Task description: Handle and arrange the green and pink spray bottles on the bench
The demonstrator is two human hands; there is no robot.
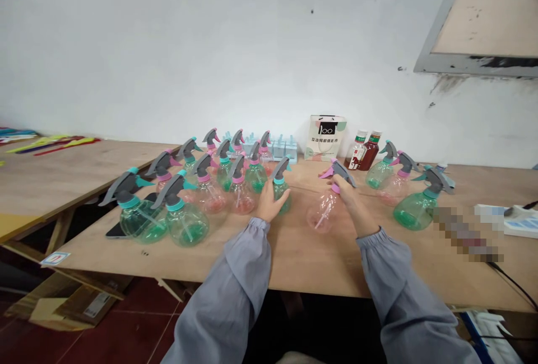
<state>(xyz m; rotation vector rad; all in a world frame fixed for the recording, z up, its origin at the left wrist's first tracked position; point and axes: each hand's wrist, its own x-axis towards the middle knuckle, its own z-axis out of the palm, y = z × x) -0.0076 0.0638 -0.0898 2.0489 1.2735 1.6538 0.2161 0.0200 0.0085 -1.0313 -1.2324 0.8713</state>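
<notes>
Nearest you, your right hand (351, 199) is wrapped round the neck of a pink spray bottle (323, 211), just under its grey trigger head (339, 172), and the bottle looks tipped a bit toward you with its round belly resting on the wooden table (294, 257). Your left hand (269, 203) sits with fingers spread against the side of a green spray bottle (281, 189), more cupping it than clamping it, so I'd call that one loose.

If you're seating that head, I reckon keep the pink bottle's base flat on the table, pinch the collar rather than the soft belly, and watch the dip tube inside stays straight. A thin bottle like that probably dents if you squeeze.

Further out on the left there's a whole crowd of finished-looking bottles (210, 185), well apart from three more bottles (403, 190) on your right. Against the wall stand a small paper bag (325, 137) and two dark drink bottles (365, 151)
</notes>
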